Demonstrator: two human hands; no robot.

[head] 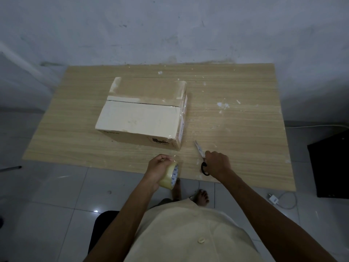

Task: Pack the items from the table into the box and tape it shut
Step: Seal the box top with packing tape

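Cream buttoned shirt (188, 233) fills the bottom of the view as a person reaches both bare arms out to a wood-grain table (245, 129). A cardboard box (143, 114) sits on the table's left-centre, well beyond both hands, with its top flaps folded down and meeting at a seam across the middle. Glossy clear tape shows over its right end and far flap.

At the near edge, the left hand (157, 170) grips a roll of clear packing tape (170, 176). Its fingers are curled round the roll, and its fingertips pinch the loose end at the top. Just to the right, the right hand (218, 162) rests on a pair of scissors (200, 151) lying on the tabletop, fingers curled together over the black handles. Whether any finger passes through a loop cannot be told. The blades point away, towards the box's near right corner, and stay apart from it.

White scraps dot the right half of the table. Bare feet (202, 197) show under its edge on a pale tiled floor (47, 195). A white plug adapter (272, 199) and cable lie to the right, near a dark object (330, 167). A grey wall (170, 25) stands behind.
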